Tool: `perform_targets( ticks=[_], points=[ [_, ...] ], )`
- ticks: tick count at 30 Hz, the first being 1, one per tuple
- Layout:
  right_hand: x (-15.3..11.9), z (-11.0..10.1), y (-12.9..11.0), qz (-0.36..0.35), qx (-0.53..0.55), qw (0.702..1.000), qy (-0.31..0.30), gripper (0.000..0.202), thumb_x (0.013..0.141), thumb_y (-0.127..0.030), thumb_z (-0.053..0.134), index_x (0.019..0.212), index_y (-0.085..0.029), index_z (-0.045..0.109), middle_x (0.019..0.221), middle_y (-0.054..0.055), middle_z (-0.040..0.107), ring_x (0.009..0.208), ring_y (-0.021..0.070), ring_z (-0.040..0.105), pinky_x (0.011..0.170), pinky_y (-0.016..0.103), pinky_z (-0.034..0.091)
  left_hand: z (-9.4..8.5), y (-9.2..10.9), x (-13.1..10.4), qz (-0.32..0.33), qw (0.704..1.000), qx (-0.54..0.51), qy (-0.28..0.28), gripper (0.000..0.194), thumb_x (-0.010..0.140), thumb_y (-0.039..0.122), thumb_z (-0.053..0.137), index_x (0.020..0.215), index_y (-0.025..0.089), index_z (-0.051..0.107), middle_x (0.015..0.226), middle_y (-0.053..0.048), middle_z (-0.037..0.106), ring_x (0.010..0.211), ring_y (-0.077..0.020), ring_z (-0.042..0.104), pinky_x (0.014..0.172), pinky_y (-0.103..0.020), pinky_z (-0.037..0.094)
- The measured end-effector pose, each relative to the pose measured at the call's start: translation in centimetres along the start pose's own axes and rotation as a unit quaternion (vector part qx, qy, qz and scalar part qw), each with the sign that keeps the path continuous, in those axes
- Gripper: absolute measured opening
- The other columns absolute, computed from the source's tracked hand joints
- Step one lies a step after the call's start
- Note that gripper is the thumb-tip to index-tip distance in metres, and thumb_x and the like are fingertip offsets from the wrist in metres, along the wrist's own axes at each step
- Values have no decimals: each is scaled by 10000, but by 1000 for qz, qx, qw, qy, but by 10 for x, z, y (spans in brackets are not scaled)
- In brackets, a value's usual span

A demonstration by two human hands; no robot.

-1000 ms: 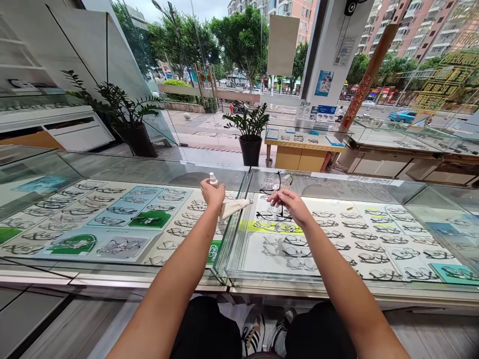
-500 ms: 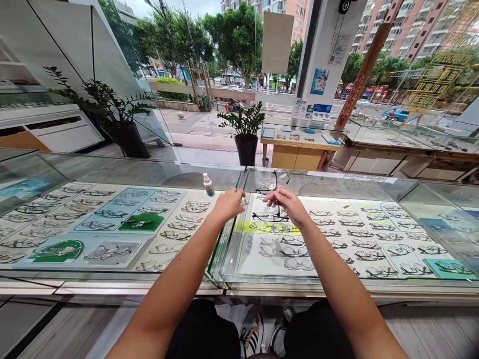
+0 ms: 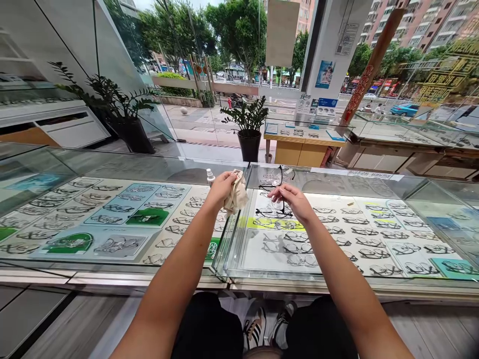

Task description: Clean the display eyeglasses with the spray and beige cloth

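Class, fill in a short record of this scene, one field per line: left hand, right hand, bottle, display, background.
Left hand: holds a crumpled beige cloth
Right hand: holds dark-framed glasses in its fingers
Bottle: white-capped bottle, upright beside the left hand, partly hidden by it
Display: rows of eyeglasses under glass, in two adjoining cases
Background: a potted plant beyond the cases; trees outside

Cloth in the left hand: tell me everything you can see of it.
The cloth is pale beige, soft-looking fabric, bunched into loose folds, with small unreadable marks near its top. The left hand grips its upper left side, and the rest droops below the fingers, near the seam between the glass cases. Whether its lower edge touches glass is unclear.
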State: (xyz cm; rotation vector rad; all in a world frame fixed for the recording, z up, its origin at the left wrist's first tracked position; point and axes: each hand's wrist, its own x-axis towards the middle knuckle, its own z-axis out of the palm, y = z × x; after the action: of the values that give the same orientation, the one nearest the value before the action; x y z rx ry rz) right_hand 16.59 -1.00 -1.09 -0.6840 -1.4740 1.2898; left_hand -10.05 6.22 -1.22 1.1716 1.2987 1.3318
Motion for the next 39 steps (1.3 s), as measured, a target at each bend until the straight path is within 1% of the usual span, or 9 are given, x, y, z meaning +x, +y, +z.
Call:
perform_targets(
  ticks=[3,7,11,18,21,25,31,34,39],
  points=[
    [0,1,0,-3,-2,1000,-2,324,994,-506,674,902,-210,768,1062,77,799,854,174,653,805,323,479,4,6,-4,-8,997,-63,-40,459,715,510,882,951,164,693,806,-37,716,697,-169,638,671,-279,516],
    [0,3,0,-7,-8,1000,-1,319,986,-502,687,891,-208,767,1041,80,808,852,178,658,791,321,480,13,12,-16,-28,978,-161,-127,580,570,450,1018,955,130,724,778,-21,715,656,-124,619,632,-232,492],
    [0,6,-2,-8,-17,1000,-8,363,979,-540,688,878,-202,777,994,86,805,839,185,656,782,327,481,26,15,-31,-36,964,-198,-174,555,616,414,1025,975,118,722,764,-12,720,607,-100,593,587,-217,455],
    [-1,13,-6,-3,-23,999,-30,387,971,-565,691,886,-198,781,930,75,794,836,197,649,808,340,490,44,17,-52,-13,955,-182,-232,543,727,501,961,1027,160,662,697,19,685,578,-112,597,570,-221,458],
    [-1,12,-4,2,-20,999,-44,376,976,-555,690,887,-200,772,929,68,792,850,199,654,819,338,492,45,14,-53,-11,957,-172,-236,552,738,516,949,1042,178,636,723,15,708,584,-122,612,590,-233,470],
    [-2,11,-3,-1,-54,997,-58,386,995,-557,667,891,-199,769,949,66,785,854,194,640,819,329,479,45,8,-49,5,967,-157,-203,555,726,525,952,1034,180,646,766,1,734,645,-133,637,646,-240,480],
    [-2,13,-6,-2,-86,993,-77,430,1011,-580,639,913,-188,786,935,61,762,854,192,620,842,333,483,47,10,-52,47,973,-154,-167,473,692,483,976,908,174,691,852,3,716,745,-127,628,705,-239,487],
    [-3,16,-7,8,-80,993,-87,442,1008,-594,641,929,-185,788,908,53,749,829,187,601,834,333,480,46,15,-54,22,970,-166,-177,481,677,480,985,913,175,698,864,-7,730,718,-130,631,673,-243,494],
    [-3,17,-9,13,-64,994,-93,448,999,-609,650,922,-189,784,954,63,777,844,189,619,849,335,487,44,14,-54,-29,961,-162,-222,488,704,493,969,947,166,701,721,-6,698,563,-124,594,561,-243,465]
  ],
)
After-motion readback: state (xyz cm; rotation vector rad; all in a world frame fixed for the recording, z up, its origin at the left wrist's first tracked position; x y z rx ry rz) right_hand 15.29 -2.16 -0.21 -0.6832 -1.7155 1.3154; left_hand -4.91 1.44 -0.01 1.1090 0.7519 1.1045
